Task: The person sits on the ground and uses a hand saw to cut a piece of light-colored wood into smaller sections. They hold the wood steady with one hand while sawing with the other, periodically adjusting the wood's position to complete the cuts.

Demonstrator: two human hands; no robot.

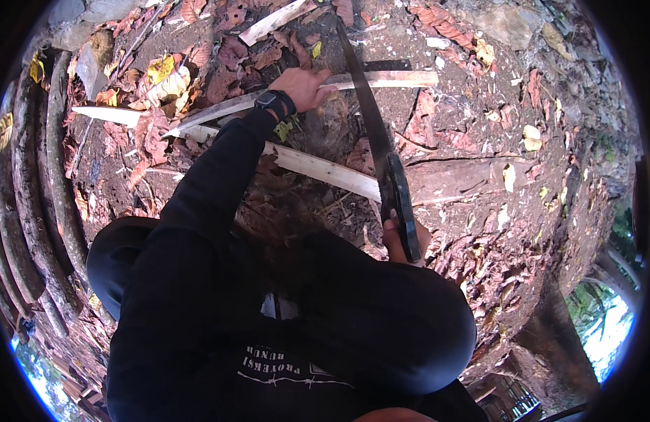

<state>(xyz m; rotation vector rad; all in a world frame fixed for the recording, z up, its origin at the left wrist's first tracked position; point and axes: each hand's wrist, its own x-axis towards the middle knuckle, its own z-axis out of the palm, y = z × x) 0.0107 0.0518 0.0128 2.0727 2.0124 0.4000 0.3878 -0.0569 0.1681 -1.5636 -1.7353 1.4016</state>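
Observation:
My left hand [305,87], with a dark watch on its wrist, is closed on a long pale wooden strip [395,79] lying across the ground. My right hand [418,239] is wrapped around the dark handle of a hand saw [366,98]. The blade points away from me and crosses the strip just right of my left hand. Whether its teeth have cut into the wood, I cannot tell. Nearer to me lies another pale wooden strip [325,169], its right end beside the saw handle.
Dry leaves [219,74] and wood chips cover the soil. Several long poles [33,176] lie at the left. A short wood piece [276,20] is at the far side, and a flat brown board [466,179] lies right of the saw. Stones [508,28] edge the far right.

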